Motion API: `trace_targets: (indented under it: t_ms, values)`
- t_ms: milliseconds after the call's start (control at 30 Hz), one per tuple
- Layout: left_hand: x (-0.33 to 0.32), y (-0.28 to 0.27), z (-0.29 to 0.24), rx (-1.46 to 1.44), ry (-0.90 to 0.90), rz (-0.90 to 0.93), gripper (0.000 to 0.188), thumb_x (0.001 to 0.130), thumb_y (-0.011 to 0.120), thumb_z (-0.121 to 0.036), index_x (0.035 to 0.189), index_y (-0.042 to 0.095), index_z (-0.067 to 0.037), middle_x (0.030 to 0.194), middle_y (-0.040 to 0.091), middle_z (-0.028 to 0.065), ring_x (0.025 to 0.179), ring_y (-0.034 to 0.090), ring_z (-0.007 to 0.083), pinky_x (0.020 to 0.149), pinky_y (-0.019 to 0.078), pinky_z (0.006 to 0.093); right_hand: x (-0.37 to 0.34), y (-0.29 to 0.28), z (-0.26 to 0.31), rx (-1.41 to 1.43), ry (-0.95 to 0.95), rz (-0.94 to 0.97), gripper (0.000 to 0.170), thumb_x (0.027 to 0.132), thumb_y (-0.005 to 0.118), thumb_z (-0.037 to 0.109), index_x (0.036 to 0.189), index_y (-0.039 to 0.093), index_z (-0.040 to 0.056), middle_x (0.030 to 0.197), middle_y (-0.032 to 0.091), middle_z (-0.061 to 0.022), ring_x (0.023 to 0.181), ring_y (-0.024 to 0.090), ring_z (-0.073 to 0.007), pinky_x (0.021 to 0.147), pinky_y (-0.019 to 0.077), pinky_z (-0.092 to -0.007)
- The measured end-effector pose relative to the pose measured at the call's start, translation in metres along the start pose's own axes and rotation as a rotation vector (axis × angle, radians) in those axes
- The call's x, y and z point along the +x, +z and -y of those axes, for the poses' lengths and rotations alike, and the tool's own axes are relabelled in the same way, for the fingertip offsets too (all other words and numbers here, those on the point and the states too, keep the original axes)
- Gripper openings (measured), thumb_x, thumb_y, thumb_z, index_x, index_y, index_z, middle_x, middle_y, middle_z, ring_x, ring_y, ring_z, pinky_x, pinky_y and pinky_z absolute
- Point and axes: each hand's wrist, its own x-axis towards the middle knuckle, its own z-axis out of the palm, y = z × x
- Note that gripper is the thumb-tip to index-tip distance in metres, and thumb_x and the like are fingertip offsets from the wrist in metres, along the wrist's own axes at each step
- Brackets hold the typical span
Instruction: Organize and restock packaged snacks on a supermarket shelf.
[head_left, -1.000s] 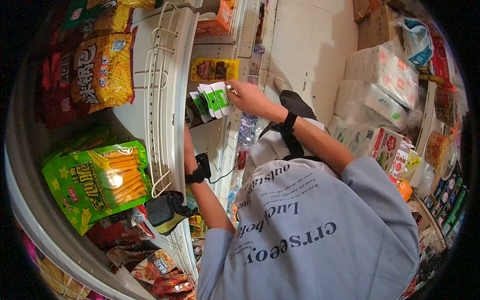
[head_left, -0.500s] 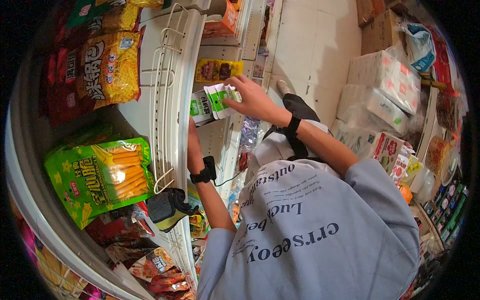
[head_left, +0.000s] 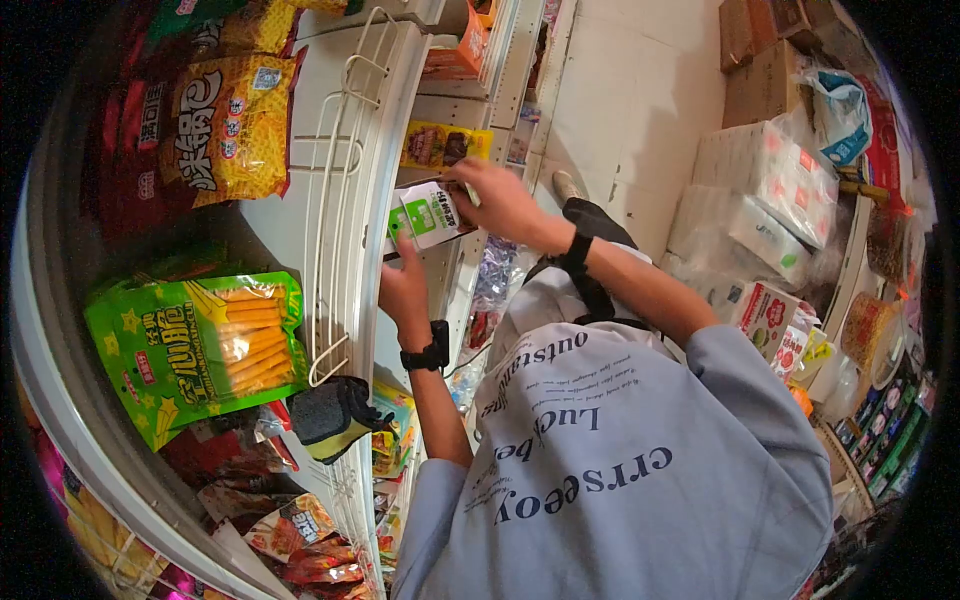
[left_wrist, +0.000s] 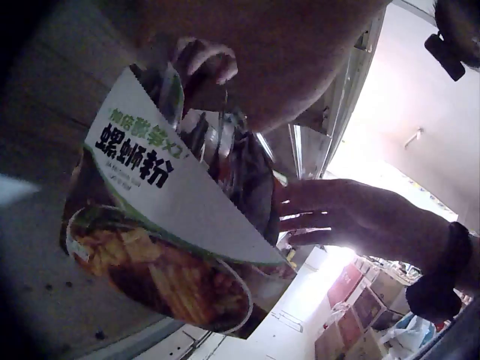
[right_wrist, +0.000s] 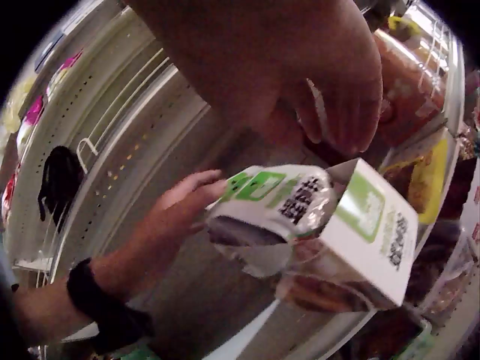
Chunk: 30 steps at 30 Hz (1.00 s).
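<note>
A cardboard display box [right_wrist: 379, 232] of snail rice noodles, with a white top edge and a dish picture, stands tilted at the shelf. White and green noodle packets [head_left: 425, 215] fill it, and one packet [right_wrist: 277, 199] bulges past the box's edge. My left hand [head_left: 405, 290] pinches that packet at its near end, thumb on its printed face; its other fingers are partly hidden. At the box's far side my right hand [head_left: 505, 205] holds its edge, fingers [left_wrist: 304, 217] behind the cardboard. Both wrists wear black straps.
A yellow snack packet [head_left: 447, 147] lies just beyond the box. White wire rails [head_left: 325, 190] edge the shelf on the left, with a green snack bag [head_left: 200, 350] behind. A grey cloth pouch [head_left: 335, 415] hangs nearby. Wrapped paper packs [head_left: 770, 180] stand across the aisle.
The packets, fanned out earlier, now lie together in line with the box. My left hand has come up from behind the shelf edge, its thumb now on a packet.
</note>
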Motion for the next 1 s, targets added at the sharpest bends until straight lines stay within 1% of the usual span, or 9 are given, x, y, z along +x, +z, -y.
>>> trace_targets:
  t_ms: [267,333,367,467,600,733,867,933,1000]
  values:
    - [-0.035,0.020,0.027,-0.355,-0.362,-0.296,0.062,0.085,0.066,-0.034,0.128,0.045,0.006,0.126,0.050,0.0224,0.107,0.055,0.0362,0.090,0.0449,0.0430,0.026,-0.012,-0.074,-0.253,0.092,-0.131,0.036,0.077,0.064,0.015,0.109,0.053,0.0029,0.101,0.055,-0.0184,0.091,0.056,-0.0381,0.079,0.0476,-0.0446]
    - [-0.042,0.037,0.044,-0.913,-0.685,-0.232,0.059,0.087,0.062,-0.034,0.129,0.042,0.002,0.124,0.049,0.0206,0.104,0.057,0.0322,0.086,0.0495,0.0407,0.031,-0.005,-0.081,-0.281,0.163,-0.075,0.039,0.077,0.065,0.017,0.111,0.051,0.0026,0.098,0.054,-0.0209,0.089,0.056,-0.0404,0.077,0.0478,-0.0464]
    - [-0.042,0.038,0.051,-1.062,-0.739,0.026,0.055,0.089,0.057,-0.037,0.131,0.040,-0.004,0.124,0.048,0.0198,0.105,0.057,0.0306,0.084,0.0521,0.0393,0.035,-0.003,-0.081,-0.281,0.147,-0.065,0.039,0.077,0.065,0.017,0.111,0.051,0.0026,0.098,0.054,-0.0209,0.089,0.056,-0.0404,0.077,0.0478,-0.0464]
    - [-0.039,0.056,0.053,-1.414,-0.927,0.137,0.049,0.092,0.050,-0.039,0.128,0.043,-0.008,0.127,0.044,0.0193,0.107,0.055,0.0331,0.087,0.0510,0.0448,0.046,0.008,-0.087,-0.237,0.236,0.101,0.047,0.079,0.067,0.027,0.117,0.050,0.0051,0.101,0.055,-0.0194,0.090,0.056,-0.0395,0.077,0.0469,-0.0446]
    - [-0.021,0.072,0.071,-1.410,-1.044,-0.071,0.043,0.094,0.047,-0.039,0.124,0.048,-0.008,0.126,0.043,0.0198,0.105,0.053,0.0371,0.090,0.0489,0.0496,0.070,0.009,-0.097,-0.250,0.241,0.157,0.041,0.075,0.071,0.027,0.107,0.058,0.0043,0.093,0.061,-0.0198,0.085,0.060,-0.0384,0.073,0.0483,-0.0440]
    - [-0.012,0.074,0.082,-1.317,-0.839,-0.055,0.042,0.093,0.050,-0.038,0.121,0.050,-0.007,0.111,0.055,0.0156,0.092,0.059,0.0292,0.079,0.0529,0.0417,0.087,-0.010,-0.105,-0.127,0.232,0.236,0.033,0.071,0.074,0.025,0.094,0.066,0.0029,0.079,0.065,-0.0195,0.075,0.063,-0.0372,0.066,0.0491,-0.0416]
    - [-0.017,0.112,0.138,-1.392,-0.649,-0.181,0.032,0.093,0.054,-0.032,0.111,0.059,-0.006,0.103,0.064,0.0105,0.086,0.063,0.0229,0.075,0.0542,0.0383,0.107,-0.030,-0.139,0.127,0.378,0.399,0.029,0.076,0.072,0.018,0.097,0.065,-0.0016,0.078,0.068,-0.0082,0.070,0.065,-0.0198,0.062,0.0501,-0.0320]
    - [-0.038,0.165,0.231,-0.516,-0.251,-0.102,0.028,0.093,0.054,-0.028,0.111,0.060,-0.007,0.099,0.066,0.0076,0.088,0.063,0.0211,0.078,0.0545,0.0391,0.102,-0.048,-0.135,0.473,0.429,0.424,0.024,0.081,0.066,0.016,0.098,0.065,-0.0009,0.083,0.066,-0.0065,0.072,0.064,-0.0154,0.061,0.0512,-0.0304]
    - [-0.045,0.140,0.196,-0.613,-0.302,-0.127,0.029,0.094,0.054,-0.026,0.113,0.059,-0.005,0.106,0.064,0.0090,0.093,0.063,0.0221,0.082,0.0546,0.0404,0.099,-0.074,-0.117,0.780,0.616,0.496,0.025,0.084,0.065,0.011,0.105,0.062,-0.0012,0.097,0.065,-0.0056,0.080,0.063,-0.0151,0.066,0.0520,-0.0262]
